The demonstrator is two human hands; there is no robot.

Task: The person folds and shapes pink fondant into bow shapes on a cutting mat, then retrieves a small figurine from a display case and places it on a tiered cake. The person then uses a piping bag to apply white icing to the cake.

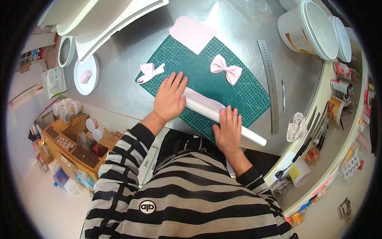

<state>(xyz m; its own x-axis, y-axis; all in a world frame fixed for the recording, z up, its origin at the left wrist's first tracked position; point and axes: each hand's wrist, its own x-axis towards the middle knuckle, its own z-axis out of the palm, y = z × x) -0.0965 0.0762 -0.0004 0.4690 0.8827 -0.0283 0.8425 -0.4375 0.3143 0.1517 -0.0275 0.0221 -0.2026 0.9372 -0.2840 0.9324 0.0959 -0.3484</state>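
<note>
My left hand (170,98) lies flat, palm down, over the left end of a white rolling pin (201,109). Toward the pin's other end, my right hand (229,130) rests on it with fingers stretched out. Under and just beyond the pin is a pale pink sheet (206,99), partly hidden. All this is on a green cutting mat (194,70) with a printed grid. A pink bow (226,69) sits on the mat's right part, folded pink strips (149,73) on its left corner. A larger pink sheet (192,34) overlaps the far edge.
A metal ruler (268,86) and a thin craft knife (283,95) lie right of the mat, near a crumpled cloth (297,127). White buckets (310,33) stand far right. At left, a round white lid (86,76) holds a pink lump (86,77).
</note>
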